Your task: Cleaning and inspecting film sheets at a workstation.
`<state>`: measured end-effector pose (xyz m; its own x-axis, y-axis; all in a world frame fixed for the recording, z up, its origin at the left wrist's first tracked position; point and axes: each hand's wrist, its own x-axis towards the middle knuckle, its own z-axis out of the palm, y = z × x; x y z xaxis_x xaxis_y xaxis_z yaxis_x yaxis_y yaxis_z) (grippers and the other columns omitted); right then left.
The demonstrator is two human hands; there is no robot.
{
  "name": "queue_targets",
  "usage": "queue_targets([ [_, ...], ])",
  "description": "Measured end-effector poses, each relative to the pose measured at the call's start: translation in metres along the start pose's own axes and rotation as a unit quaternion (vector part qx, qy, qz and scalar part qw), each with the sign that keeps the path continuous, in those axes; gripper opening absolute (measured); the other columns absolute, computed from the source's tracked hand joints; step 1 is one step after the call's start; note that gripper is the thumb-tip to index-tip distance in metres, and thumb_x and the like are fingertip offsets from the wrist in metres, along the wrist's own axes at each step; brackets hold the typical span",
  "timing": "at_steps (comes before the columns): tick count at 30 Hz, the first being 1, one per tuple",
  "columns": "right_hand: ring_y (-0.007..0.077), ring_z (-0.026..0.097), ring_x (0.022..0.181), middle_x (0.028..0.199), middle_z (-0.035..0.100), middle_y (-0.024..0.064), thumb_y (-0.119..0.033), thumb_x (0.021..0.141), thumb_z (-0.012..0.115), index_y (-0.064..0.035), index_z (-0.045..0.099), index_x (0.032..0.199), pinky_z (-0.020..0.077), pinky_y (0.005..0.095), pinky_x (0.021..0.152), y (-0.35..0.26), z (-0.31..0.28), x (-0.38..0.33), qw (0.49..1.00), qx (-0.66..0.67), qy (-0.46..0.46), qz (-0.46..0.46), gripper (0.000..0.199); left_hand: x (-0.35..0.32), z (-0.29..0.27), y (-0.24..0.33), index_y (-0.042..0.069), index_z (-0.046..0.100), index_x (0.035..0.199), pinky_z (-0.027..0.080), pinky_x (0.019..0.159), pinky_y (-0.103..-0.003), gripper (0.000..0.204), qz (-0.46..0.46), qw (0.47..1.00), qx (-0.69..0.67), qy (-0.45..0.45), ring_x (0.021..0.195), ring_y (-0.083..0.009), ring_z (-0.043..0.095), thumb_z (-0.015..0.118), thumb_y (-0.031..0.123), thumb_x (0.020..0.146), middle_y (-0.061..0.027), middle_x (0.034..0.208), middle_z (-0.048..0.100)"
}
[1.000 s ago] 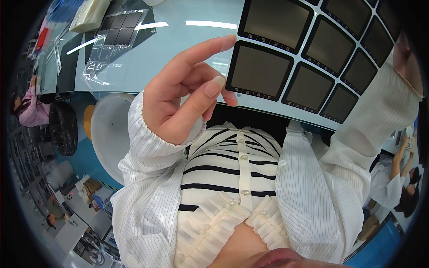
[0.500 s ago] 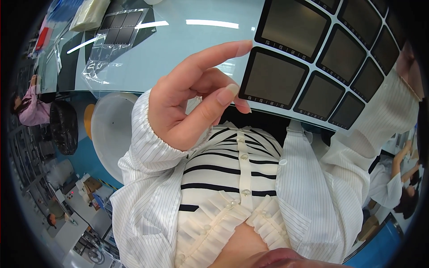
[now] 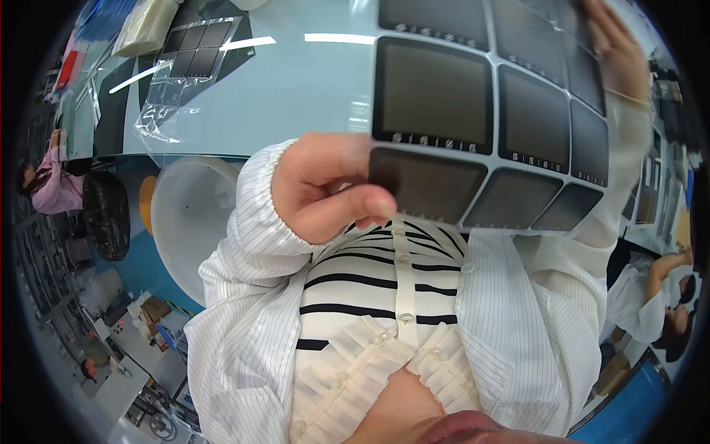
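Note:
A large pale sheet (image 3: 493, 111) bearing rows of dark grey, black-framed rectangular panels is held up in front of me, bowed and slightly blurred. Small white marks run along one edge of each panel. My left hand (image 3: 329, 189) grips its lower left edge, with the thumb on the near face and the other fingers partly hidden behind. At the upper right edge, my right hand (image 3: 621, 52) holds the sheet; its fingers are smeared and partly covered.
Beneath the sheet is a glass-topped table (image 3: 296, 89). On its far left lie a clear plastic sleeve with dark panels (image 3: 196, 55) and a pale wrapped stack (image 3: 146, 28). A white bin (image 3: 188, 222) stands left of me. Other people (image 3: 52, 177) are in the background.
The sheet has risen off the table and tilted toward me, shifting left. My left hand has moved lower and closed on its edge. My right hand has come into view at the upper right.

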<state>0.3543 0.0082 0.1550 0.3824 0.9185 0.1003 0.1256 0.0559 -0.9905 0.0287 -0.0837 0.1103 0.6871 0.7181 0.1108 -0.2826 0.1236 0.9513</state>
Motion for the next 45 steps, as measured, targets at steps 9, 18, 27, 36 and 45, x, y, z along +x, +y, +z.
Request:
queue_targets([
  [9, 0.0054, 0.047, 0.042, 0.061, 0.058, -0.0001, -0.012, 0.084, 0.061, -0.0016, 0.062, 0.090, 0.0319, 0.0181, 0.038, 0.125, 0.040, 0.012, 0.899, 0.333, -0.277, 0.071, 0.012, 0.004, -0.015, -0.012, -0.004, 0.059, 0.078, 0.042, 0.050, -0.026, 0.008, 0.134, 0.958, -0.215, -0.135, 0.057, -0.0166, 0.055, 0.063, 0.003, 0.080, -0.0133, 0.071, 0.060],
  [18, -0.0006, 0.050, 0.061, 0.102, 0.063, 0.0088, -0.008, 0.087, 0.058, 0.0026, 0.050, 0.120, 0.0367, 0.0094, 0.052, 0.106, -0.013, -0.001, 0.980, 0.180, -0.087, 0.014, 0.036, -0.008, -0.020, 0.010, -0.003, 0.060, 0.104, 0.048, 0.064, -0.023, 0.033, 0.062, 0.967, -0.001, 0.247, 0.065, -0.0138, 0.059, 0.066, -0.007, 0.072, -0.0071, 0.072, 0.060],
  [27, 0.0035, 0.057, 0.077, 0.109, 0.062, 0.0070, -0.008, 0.087, 0.057, 0.0027, 0.052, 0.119, 0.0416, 0.0106, 0.068, 0.063, -0.017, -0.025, 0.990, 0.135, 0.006, 0.050, 0.035, -0.012, -0.047, -0.002, 0.001, 0.065, 0.082, 0.051, 0.079, -0.031, 0.020, 0.064, 0.977, 0.087, 0.183, 0.092, -0.0255, 0.062, 0.062, -0.014, 0.068, -0.0190, 0.100, 0.063],
  [36, 0.0089, 0.059, 0.091, 0.108, 0.061, 0.0089, -0.004, 0.086, 0.057, 0.0006, 0.059, 0.112, 0.0443, 0.0150, 0.075, 0.026, -0.060, -0.033, 0.965, -0.162, 0.177, -0.105, 0.026, -0.118, -0.134, 0.021, 0.006, 0.063, 0.083, 0.044, 0.059, -0.020, 0.008, 0.105, 0.838, 0.241, 0.479, 0.071, -0.0128, 0.056, 0.068, 0.010, 0.079, -0.0055, 0.075, 0.059],
  [45, 0.0120, 0.060, 0.079, 0.101, 0.064, 0.0104, -0.006, 0.086, 0.058, 0.0000, 0.059, 0.110, 0.0468, 0.0177, 0.067, 0.014, -0.029, -0.050, 0.983, 0.049, 0.144, -0.105, 0.025, -0.236, -0.241, 0.022, 0.000, 0.053, 0.089, 0.057, 0.063, -0.032, 0.023, 0.134, 0.591, 0.146, 0.782, 0.068, -0.0236, 0.063, 0.070, 0.004, 0.075, -0.0167, 0.079, 0.060],
])
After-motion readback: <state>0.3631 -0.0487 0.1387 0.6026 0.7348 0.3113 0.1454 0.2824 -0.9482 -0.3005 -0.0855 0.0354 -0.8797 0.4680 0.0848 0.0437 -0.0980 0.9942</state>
